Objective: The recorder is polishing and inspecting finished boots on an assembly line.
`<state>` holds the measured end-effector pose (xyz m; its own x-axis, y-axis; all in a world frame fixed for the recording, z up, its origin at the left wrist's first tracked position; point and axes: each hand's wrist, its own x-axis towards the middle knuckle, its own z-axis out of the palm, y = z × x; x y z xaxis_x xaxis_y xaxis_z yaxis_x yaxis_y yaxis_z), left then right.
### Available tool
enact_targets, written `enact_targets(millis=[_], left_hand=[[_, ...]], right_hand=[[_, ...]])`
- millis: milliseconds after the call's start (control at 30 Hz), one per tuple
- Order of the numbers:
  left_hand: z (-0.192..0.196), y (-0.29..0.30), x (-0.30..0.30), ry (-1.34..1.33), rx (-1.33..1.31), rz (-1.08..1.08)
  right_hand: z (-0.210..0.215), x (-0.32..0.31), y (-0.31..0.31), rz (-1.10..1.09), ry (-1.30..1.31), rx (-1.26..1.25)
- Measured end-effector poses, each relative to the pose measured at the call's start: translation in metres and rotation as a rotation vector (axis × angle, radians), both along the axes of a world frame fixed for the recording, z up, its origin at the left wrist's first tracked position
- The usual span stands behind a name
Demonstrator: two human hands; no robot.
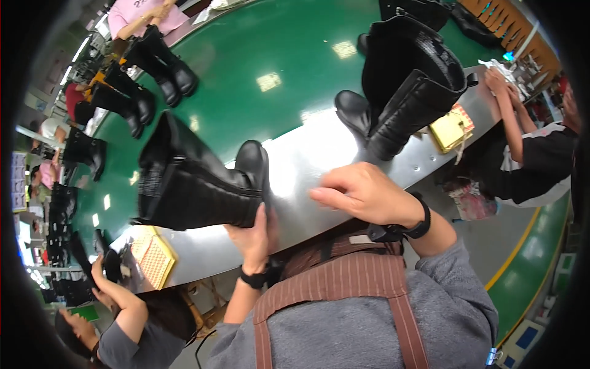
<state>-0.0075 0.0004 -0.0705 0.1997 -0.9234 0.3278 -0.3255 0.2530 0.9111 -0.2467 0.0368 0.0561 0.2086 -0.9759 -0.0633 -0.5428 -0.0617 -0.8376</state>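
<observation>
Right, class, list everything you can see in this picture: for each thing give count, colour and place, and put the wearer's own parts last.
Boot in hand: one, black, lying on the metal edge, centre left.
Boot pair: two, black, upright, upper right.
Boots on belt: several, black, upper left.
Conveyor belt: one, green, centre.
Metal edge: one, silver, along the belt.
Yellow pads: two, lower left and right.
Co-workers: several, around the belt.
Left hand: on the boot sole.
Right hand: empty, over the metal edge.

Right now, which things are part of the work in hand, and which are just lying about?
In hand: tall black leather boot, gripped at its sole by the left hand; right hand empty above the steel ledge.

Lying about: second black boot; yellow mesh tray.
</observation>
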Motion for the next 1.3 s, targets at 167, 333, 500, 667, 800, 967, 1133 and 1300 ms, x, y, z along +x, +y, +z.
enact_targets(millis=[167, 333, 500, 667, 800, 967, 1133, 1300], left_hand=[[0.027, 0.003, 0.023, -0.227, 0.113, 0.032], [0.106, 0.018, 0.041, -0.94, 0.56, -0.205], [0.09, 0.0, -0.022, -0.129, 0.424, -0.728], [0.024, -0.027, -0.105, 0.032, 0.769, -0.955], [0.007, -0.031, -0.127, 0.064, 0.79, -0.895], [-0.006, -0.036, -0.128, 0.064, 0.825, -1.017], [0.003, -0.044, -0.126, 0.146, 0.921, -1.175], [0.105, -0.037, -0.114, 0.613, 0.854, -1.327]], right_hand=[[-0.045, -0.072, 0.059, -0.596, 0.784, 0.138], [-0.085, -0.105, 0.017, -0.696, 0.582, -0.701], [-0.118, -0.102, -0.001, -0.747, -0.286, -0.164], [-0.114, -0.078, 0.016, -0.511, -0.362, -0.166], [-0.106, -0.073, 0.015, -0.429, -0.34, -0.065], [-0.108, -0.077, 0.015, -0.382, -0.36, -0.119], [-0.113, -0.075, 0.015, -0.415, -0.361, -0.04], [-0.113, -0.07, 0.011, -0.435, -0.283, -0.181]])
